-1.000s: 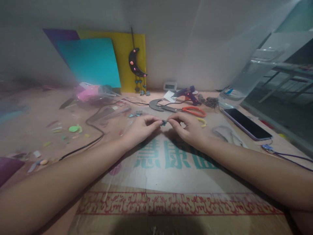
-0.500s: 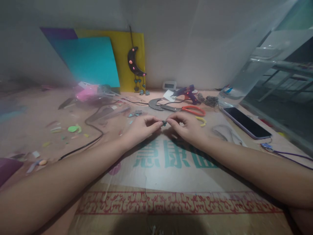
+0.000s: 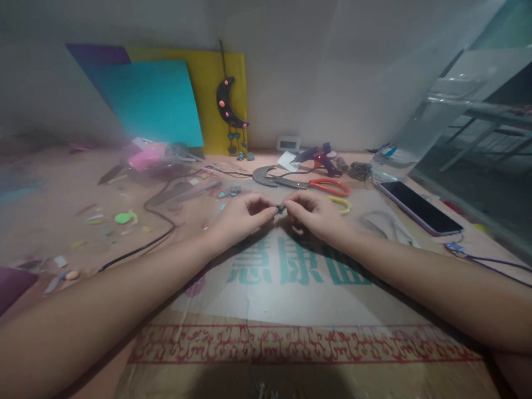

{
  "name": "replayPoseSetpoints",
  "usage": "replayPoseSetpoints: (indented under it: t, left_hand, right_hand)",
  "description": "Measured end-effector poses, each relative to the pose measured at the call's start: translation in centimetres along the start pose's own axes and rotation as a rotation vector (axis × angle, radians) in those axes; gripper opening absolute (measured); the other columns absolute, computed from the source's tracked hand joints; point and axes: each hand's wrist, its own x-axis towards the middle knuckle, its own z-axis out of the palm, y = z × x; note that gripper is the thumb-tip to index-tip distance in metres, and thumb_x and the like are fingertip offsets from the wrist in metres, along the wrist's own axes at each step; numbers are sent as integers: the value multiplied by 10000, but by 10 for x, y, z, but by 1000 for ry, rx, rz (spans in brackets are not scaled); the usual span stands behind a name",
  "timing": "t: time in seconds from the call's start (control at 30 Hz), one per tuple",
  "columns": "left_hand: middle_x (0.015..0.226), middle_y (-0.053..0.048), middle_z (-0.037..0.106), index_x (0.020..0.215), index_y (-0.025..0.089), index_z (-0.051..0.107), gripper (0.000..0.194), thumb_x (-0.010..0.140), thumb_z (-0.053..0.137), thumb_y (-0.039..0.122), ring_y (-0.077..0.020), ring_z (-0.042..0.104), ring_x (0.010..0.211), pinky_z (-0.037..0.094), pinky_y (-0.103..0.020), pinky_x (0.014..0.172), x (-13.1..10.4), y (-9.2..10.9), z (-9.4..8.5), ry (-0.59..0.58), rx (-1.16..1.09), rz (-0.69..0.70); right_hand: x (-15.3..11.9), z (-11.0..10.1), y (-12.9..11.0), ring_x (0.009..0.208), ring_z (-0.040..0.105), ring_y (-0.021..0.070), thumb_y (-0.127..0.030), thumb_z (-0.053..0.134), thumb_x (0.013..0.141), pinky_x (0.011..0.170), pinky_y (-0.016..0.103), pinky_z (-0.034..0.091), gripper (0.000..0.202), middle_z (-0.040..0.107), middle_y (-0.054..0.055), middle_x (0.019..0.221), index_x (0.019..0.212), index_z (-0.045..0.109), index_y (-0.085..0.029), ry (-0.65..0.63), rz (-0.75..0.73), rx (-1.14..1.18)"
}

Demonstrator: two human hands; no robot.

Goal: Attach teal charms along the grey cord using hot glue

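Dark teal piece (image 3: 280,209): held above the sheet (image 3: 266,305). Left hand (image 3: 245,219) pinches one side, thumb to forefinger; right hand (image 3: 318,216) pinches the other. Scissors (image 3: 301,184) lie beyond, glue gun (image 3: 327,149) behind them.

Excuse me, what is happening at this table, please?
A person's left hand and right hand together pinch a tiny dark blue-green piece, above a white sheet with green lettering. The piece's exact shape is hard to tell. Beyond them are orange-handled metal scissors and a purple glue gun.
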Motion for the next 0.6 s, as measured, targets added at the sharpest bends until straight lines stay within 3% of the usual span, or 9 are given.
replayPoseSetpoints:
  t: [0.1,0.2,0.37,0.5,0.6]
  left_hand:
    - [691,-20,669,833,162,609,229,829,612,390,-141,601,608,426,-240,544,1,-1,0,-1,-12,1]
    - [707,-15,660,837,161,606,214,832,609,375,-139,596,621,440,-248,574,3,-4,0,23,-36,18]
    - [772,-24,669,852,160,615,198,839,610,358,-147,607,683,463,-263,645,5,-9,-2,78,-29,68]
    - [799,-34,676,861,156,624,209,842,608,364,-158,617,720,466,-265,661,5,-9,-2,94,-2,80]
    - [800,-38,675,859,151,628,212,840,612,361,-159,616,717,464,-262,653,4,-7,-2,94,13,64]
  right_hand:
    - [0,0,2,457,450,83,-332,538,889,422,214,358,200,558,-35,622,932,627,-158,2,39,125]
    - [1,-2,2,474,445,53,-354,539,901,419,201,381,260,660,23,905,1076,599,-171,52,30,221]
    - [6,-8,-5,413,441,22,-388,606,876,382,213,416,280,644,54,1133,1085,541,-213,78,77,333]
    - [7,-8,-8,444,528,60,-291,686,797,454,263,497,377,657,24,1010,1102,472,-233,-72,224,461]
    - [6,-5,-5,539,596,101,-266,681,799,491,234,481,293,650,-9,788,1034,519,-201,-83,246,345]
